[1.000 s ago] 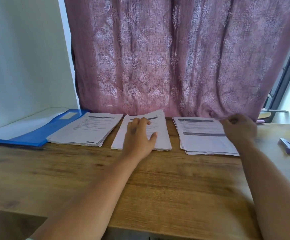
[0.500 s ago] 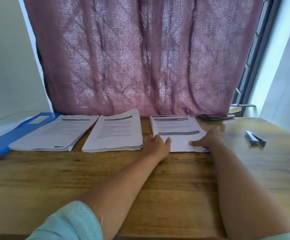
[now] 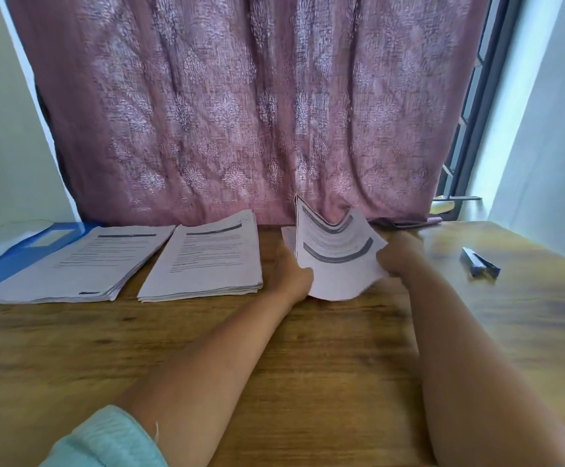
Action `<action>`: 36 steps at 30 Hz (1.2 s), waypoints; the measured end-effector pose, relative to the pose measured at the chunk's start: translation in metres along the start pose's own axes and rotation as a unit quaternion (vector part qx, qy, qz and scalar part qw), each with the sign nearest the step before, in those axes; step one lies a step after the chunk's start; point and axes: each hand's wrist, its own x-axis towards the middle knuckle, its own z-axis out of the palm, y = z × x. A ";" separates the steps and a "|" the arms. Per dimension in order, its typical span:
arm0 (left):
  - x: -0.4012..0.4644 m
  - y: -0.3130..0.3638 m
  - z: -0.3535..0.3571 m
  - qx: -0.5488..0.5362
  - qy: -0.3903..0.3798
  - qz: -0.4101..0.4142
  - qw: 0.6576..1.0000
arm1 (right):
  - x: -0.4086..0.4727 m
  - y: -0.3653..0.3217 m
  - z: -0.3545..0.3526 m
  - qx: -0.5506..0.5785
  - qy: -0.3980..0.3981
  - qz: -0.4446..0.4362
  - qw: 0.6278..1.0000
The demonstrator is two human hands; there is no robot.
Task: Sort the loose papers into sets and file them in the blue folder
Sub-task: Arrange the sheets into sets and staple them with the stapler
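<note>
Three sets of printed papers are on the wooden table. The left set (image 3: pixel 82 264) overlaps the open blue folder (image 3: pixel 21 254) at the far left. The middle set (image 3: pixel 206 261) lies flat beside it. The right set (image 3: pixel 336 254) is lifted off the table and bent into a curve. My left hand (image 3: pixel 291 274) grips its left edge and my right hand (image 3: pixel 397 257) grips its right edge. My fingers behind the sheets are hidden.
A pink patterned curtain (image 3: pixel 240 112) hangs right behind the papers. A small dark blue stapler (image 3: pixel 480 262) lies on the table (image 3: pixel 274 365) at the right. A window frame (image 3: pixel 476 112) and a white wall close off the right side.
Both hands went from resting at the near corners of the right set to gripping it by its sides. The set has come up off the table and curved.
</note>
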 end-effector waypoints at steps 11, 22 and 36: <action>-0.025 0.004 -0.109 -0.315 0.153 -0.009 0.937 | -0.056 -0.024 -0.010 0.589 -0.130 -0.086 0.793; -0.098 -0.055 -0.152 -0.231 0.103 0.026 0.967 | -0.128 -0.024 0.040 0.297 -0.022 -0.223 0.928; -0.189 -0.078 -0.149 0.259 0.180 0.132 0.940 | -0.209 0.015 0.041 0.067 0.029 -0.217 0.974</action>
